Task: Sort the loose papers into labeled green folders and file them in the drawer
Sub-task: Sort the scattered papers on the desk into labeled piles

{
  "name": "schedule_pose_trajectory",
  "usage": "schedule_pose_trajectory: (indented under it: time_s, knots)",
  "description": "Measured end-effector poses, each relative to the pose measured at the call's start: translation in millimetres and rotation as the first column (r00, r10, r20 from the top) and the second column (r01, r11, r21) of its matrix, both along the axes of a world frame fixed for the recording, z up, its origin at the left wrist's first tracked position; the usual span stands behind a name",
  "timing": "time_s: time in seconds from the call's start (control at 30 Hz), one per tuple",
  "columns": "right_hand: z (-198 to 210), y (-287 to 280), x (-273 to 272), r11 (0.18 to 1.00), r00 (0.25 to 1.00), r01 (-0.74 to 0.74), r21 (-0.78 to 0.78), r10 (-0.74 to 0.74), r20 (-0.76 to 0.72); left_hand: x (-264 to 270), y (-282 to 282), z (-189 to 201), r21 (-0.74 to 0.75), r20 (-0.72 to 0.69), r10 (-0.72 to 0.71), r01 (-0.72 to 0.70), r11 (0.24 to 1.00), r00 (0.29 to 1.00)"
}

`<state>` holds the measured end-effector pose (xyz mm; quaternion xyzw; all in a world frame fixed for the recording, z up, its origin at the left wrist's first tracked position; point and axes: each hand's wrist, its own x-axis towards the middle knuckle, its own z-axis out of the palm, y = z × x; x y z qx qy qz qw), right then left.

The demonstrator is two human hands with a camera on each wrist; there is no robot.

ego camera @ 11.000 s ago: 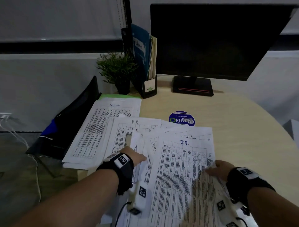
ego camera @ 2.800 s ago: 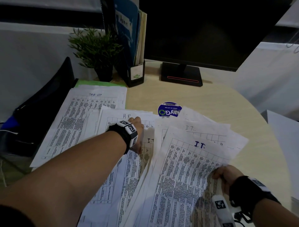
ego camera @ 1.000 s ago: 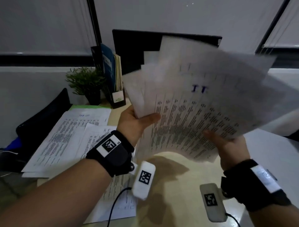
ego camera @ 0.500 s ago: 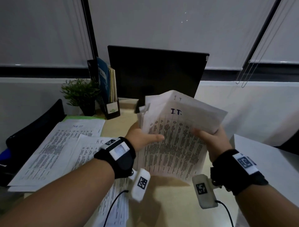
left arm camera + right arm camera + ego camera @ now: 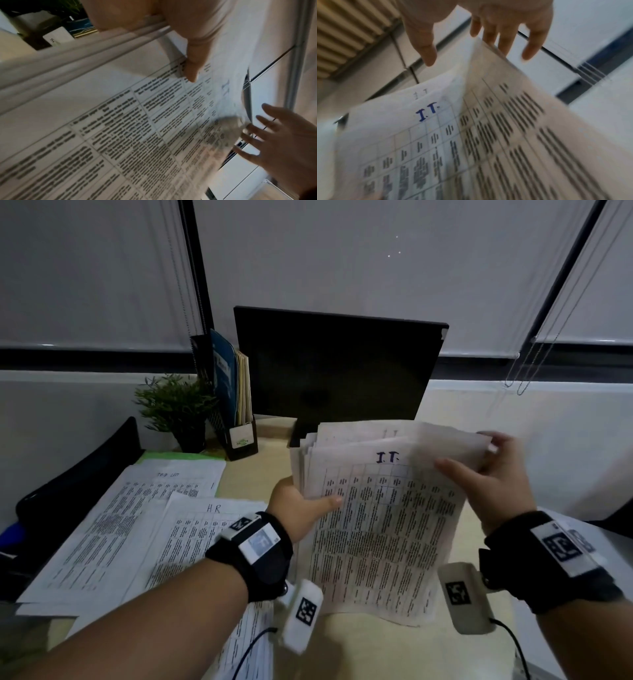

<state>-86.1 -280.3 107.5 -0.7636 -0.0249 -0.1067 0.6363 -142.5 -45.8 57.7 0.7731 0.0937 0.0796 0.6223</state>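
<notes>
A stack of printed sheets marked "I.T." [image 5: 376,525] stands nearly upright above the desk. My left hand [image 5: 301,505] grips its left edge, thumb [image 5: 192,67] on the front sheet and fingers hidden behind. My right hand [image 5: 479,474] is at the stack's upper right corner with fingers spread and straight, blurred by motion. In the right wrist view the paper's [image 5: 471,148] top edge lies between the thumb and fingers of that hand [image 5: 479,27] without a clear pinch. A green folder [image 5: 171,456] peeks out under the far pile on the desk.
Two paper piles lie left on the desk: one marked "HR" [image 5: 205,542] and one further back [image 5: 137,508]. Behind stand a dark monitor [image 5: 335,371], a small plant [image 5: 178,409] and a file holder [image 5: 236,412]. A black bag [image 5: 78,484] leans at the left edge.
My right hand has released the stack's right edge and risen to its upper right corner with fingers spread. My left hand still holds the left edge; the stack sits a little lower.
</notes>
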Motion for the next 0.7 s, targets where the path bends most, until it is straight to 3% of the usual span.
schedule_pose_trajectory:
  time_s: [0.07, 0.13, 0.17, 0.27, 0.33, 0.37, 0.47, 0.53, 0.6, 0.7]
  knots:
    - [14.7, -1.0, -8.2, 0.943, 0.959, 0.188, -0.273, -0.116, 0.258, -1.1, -1.8, -5.6, -0.023, -0.018, -0.005, 0.005, 1.0, 1.0]
    - [30.1, 4.6, -17.9, 0.771, 0.885, 0.29, -0.567, 0.009, 0.465, -2.9, -5.6, -5.5, -0.034, -0.048, -0.021, 0.019, 0.999, 0.999]
    - [35.2, 8.6, -22.0, 0.656, 0.872, 0.286, -0.698, 0.123, 0.473, -3.9, -7.0, -5.9, -0.035, -0.069, -0.044, 0.042, 0.998, 0.997]
    - [44.2, 25.0, -28.4, 0.343, 0.876, 0.155, -0.926, 0.387, 0.29, -5.1, -12.1, -7.7, -0.044, -0.104, -0.152, 0.148, 0.988, 0.983]
    - [48.0, 34.3, -33.4, 0.204, 0.881, 0.025, -0.979, 0.458, 0.118, -5.7, -17.3, -8.5, -0.031, -0.118, -0.16, 0.158, 0.987, 0.98]
    - [49.2, 36.2, -34.7, 0.173, 0.874, -0.023, -0.985, 0.481, 0.064, -6.2, -18.7, -7.2, -0.016, -0.119, -0.143, 0.142, 0.99, 0.983]
    - [51.0, 37.6, -35.0, 0.229, 0.888, -0.164, -0.96, 0.458, -0.043, -6.6, -17.0, -11.1, 0.015, -0.132, -0.143, 0.147, 0.989, 0.981]
    - [51.6, 31.2, -33.8, 0.304, 0.904, -0.191, -0.933, 0.424, -0.047, -11.2, -10.7, -19.7, 0.122, -0.213, -0.149, 0.177, 0.977, 0.966]
    - [53.5, 18.1, -32.3, 0.448, 0.922, -0.16, -0.88, 0.385, 0.028, -15.7, -0.3, -35.7, 0.235, -0.304, -0.127, 0.203, 0.951, 0.944]
    - [60.7, -8.9, -29.9, 0.715, 0.952, -0.116, -0.69, 0.279, 0.128, -23.6, 22.6, -49.5, 0.162, -0.367, -0.008, 0.073, 0.984, 0.93]
